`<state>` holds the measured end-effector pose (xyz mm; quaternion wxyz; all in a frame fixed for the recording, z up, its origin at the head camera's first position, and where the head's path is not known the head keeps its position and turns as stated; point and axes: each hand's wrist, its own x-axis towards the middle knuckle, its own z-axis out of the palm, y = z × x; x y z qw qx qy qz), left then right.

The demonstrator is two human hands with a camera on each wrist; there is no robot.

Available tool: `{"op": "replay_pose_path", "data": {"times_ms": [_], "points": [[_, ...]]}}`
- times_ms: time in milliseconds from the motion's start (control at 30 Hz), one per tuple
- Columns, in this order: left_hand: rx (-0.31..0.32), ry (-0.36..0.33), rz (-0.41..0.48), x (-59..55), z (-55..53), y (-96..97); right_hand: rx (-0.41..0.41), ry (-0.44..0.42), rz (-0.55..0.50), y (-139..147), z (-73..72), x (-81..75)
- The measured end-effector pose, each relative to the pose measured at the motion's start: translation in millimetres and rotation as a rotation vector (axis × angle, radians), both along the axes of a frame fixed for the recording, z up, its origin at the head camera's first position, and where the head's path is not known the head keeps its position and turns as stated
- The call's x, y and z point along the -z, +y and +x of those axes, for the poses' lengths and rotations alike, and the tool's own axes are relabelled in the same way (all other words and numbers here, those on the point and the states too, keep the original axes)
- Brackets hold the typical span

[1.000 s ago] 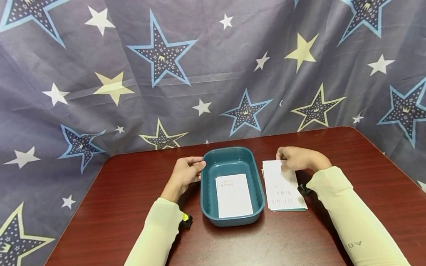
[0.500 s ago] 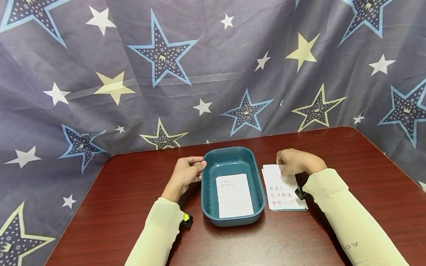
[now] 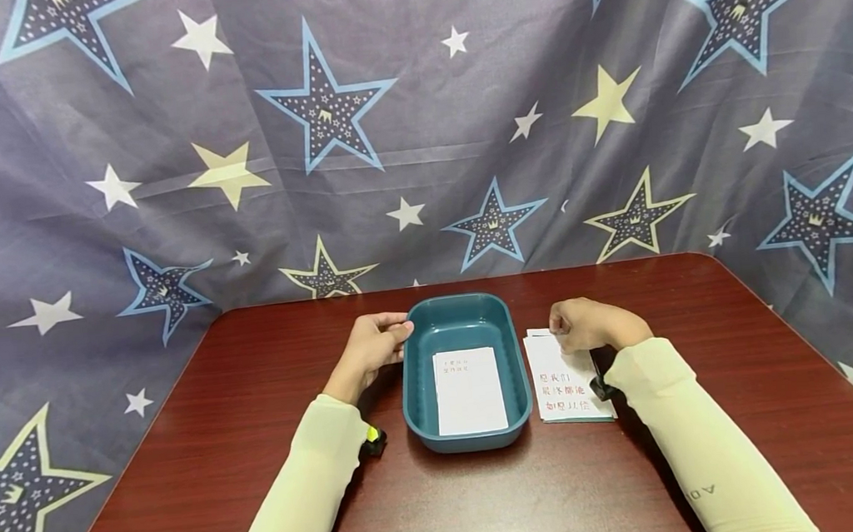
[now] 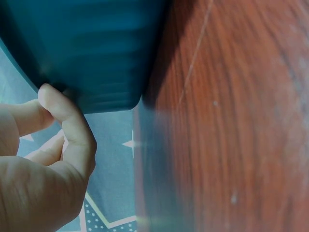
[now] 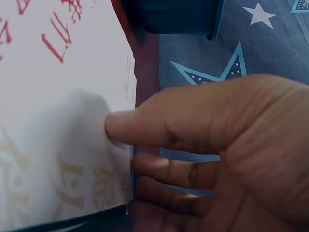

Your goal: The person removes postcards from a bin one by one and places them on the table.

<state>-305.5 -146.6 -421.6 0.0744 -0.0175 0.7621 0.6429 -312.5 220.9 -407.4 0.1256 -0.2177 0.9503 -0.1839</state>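
Note:
A deep teal plastic tray (image 3: 512, 359) stands on the table with white paper cards (image 3: 470, 396) lying inside; small writing marks the top one. My left hand (image 3: 374, 343) grips the tray's far left rim, the thumb against its outer wall in the left wrist view. To the right of the tray lies a stack of cards (image 3: 567, 388), its top card lettered in red. My right hand (image 3: 598, 323) pinches the upper right edge of that stack. In the right wrist view the thumb (image 5: 128, 126) rests on the card face, the other fingers beyond the edge; how many cards it holds, I cannot tell.
The dark red wooden table (image 3: 275, 445) ends at a grey curtain (image 3: 416, 133) printed with stars, which hangs behind it and along both sides. A black wrist strap (image 3: 371, 444) sits at the left cuff.
The top card's far edge has come down and slightly nearer, and another card's edge now shows behind it. My right hand has shifted slightly; the left hand and tray have stayed put.

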Motion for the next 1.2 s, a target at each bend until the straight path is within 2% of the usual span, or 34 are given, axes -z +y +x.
{"op": "replay_pose_path", "data": {"times_ms": [167,333,500,667,900,1200], "points": [[-0.004,-0.001,0.002,-0.2,-0.5,0.1,-0.022,0.039,-0.003,-2.3,0.8,-0.8],[0.0,0.001,-0.002,0.4,0.3,0.0,-0.045,0.171,-0.005,-3.8,1.0,0.4],[0.005,0.001,-0.001,1.0,0.3,-0.5,-0.013,0.298,-0.101,-11.7,2.1,-2.4],[0.005,0.006,-0.006,-0.6,0.6,-0.5,0.006,0.366,-0.226,-30.0,5.2,-8.2],[-0.002,0.005,-0.004,-0.6,0.1,-0.4,-0.056,0.405,-0.333,-55.7,13.7,-14.3],[-0.003,0.006,0.002,0.3,-0.2,-0.4,-0.121,0.388,-0.351,-75.1,22.4,-15.6]]}}
